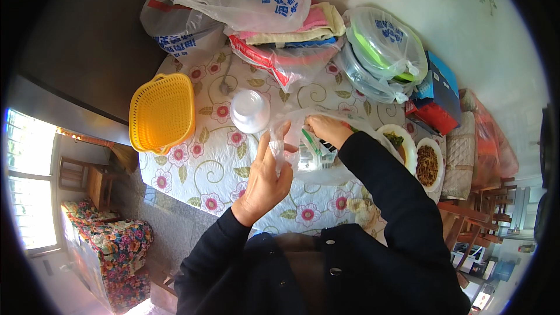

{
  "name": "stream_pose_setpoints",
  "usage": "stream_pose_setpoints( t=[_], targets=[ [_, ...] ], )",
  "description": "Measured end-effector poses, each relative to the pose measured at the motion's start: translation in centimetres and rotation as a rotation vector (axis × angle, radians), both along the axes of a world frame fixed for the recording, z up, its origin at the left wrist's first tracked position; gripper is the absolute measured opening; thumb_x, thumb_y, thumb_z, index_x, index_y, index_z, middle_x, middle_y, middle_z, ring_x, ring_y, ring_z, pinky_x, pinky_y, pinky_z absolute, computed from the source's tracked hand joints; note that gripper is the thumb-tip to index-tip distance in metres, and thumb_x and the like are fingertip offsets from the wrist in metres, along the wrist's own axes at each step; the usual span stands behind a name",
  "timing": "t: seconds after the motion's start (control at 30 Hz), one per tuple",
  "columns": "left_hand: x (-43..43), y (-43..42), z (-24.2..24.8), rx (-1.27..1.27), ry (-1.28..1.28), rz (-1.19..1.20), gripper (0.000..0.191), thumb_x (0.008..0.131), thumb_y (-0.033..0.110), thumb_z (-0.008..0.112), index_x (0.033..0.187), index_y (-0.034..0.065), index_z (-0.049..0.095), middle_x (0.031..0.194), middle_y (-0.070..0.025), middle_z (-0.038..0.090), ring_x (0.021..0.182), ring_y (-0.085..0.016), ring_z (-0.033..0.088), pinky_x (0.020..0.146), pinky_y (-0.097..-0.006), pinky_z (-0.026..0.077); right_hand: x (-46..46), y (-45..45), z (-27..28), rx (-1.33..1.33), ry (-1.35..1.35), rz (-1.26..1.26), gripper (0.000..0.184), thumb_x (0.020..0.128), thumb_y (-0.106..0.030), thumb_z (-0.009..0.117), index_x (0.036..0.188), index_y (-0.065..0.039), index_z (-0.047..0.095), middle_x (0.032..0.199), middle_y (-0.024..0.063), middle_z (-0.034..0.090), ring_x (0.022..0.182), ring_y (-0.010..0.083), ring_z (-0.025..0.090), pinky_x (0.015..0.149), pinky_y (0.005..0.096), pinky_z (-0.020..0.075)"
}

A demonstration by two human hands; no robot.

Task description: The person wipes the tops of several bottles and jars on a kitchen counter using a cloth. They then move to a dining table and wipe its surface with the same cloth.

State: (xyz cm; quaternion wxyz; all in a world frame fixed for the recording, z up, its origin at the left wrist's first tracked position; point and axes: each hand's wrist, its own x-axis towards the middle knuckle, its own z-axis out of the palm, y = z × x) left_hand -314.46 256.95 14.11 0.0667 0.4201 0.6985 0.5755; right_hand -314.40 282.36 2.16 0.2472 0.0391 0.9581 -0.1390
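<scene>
A thin translucent plastic bag [345,177] lies with its mouth open on the table before me. My left hand [267,177] grips the near left part of its rim, fingers partly spread behind the film. Inside the bag mouth is my right hand [328,129], its fingers curled at the top of a clear packet with a green edge strip [311,143]. Other contents sit below the packet, some with dark and white print; the film and my right hand hide much of them. Just beyond my left fingertips is a clear plastic bowl or stack of bowls [250,111].
A yellow plastic basket [162,111] stands at the left on the flowered tablecloth [210,183]. Bagged goods [262,4] and bagged green-rimmed basins [380,48] line the back. At right are a blue-and-red box [437,92], a soup bowl [404,142] and a food plate [428,164].
</scene>
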Motion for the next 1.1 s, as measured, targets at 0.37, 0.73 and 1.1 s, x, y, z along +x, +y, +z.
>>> stream_pose_setpoints(
  t=[0.37, 0.73, 1.1],
  targets=[
    [0.1, -0.5, -0.1, -0.025, -0.021, 0.01, 0.072, 0.069, -0.018, 0.043, 0.138, 0.0022, 0.036, 0.135, -0.0166, 0.041, 0.092, -0.021, 0.064, 0.07, -0.0283, 0.051, 2.9, 1.2, 7.0, -0.027, 0.211, -0.221, 0.033, 0.098, -0.024, 0.038, 0.111, 0.001, 0.054, 0.105, 0.0214, 0.061, 0.1, 0.0359, 0.057, 0.087, 0.0448, 0.0439],
    [-2.2, 0.0, 0.4, -0.041, 0.007, 0.035, 0.072, 0.07, -0.014, 0.043, 0.139, 0.0029, 0.033, 0.138, -0.0173, 0.039, 0.092, -0.021, 0.062, 0.07, -0.0306, 0.051, 4.2, -2.5, 12.8, -0.129, 0.845, -0.179, 0.011, 0.09, -0.015, 0.052, 0.091, -0.004, 0.053, 0.079, 0.0166, 0.062, 0.07, 0.0372, 0.059, 0.059, 0.0439, 0.0447],
    [-1.0, 0.0, 0.0, 0.012, 0.078, 0.019, 0.071, 0.07, -0.015, 0.043, 0.139, 0.0021, 0.034, 0.138, -0.0184, 0.041, 0.088, -0.022, 0.062, 0.072, -0.0321, 0.051, 5.7, -2.9, 4.8, -0.723, 0.509, -0.79, 0.03, 0.091, -0.022, 0.053, 0.101, 0.005, 0.06, 0.082, 0.0134, 0.062, 0.065, 0.0181, 0.063, 0.052, 0.0308, 0.0562]
  ],
)
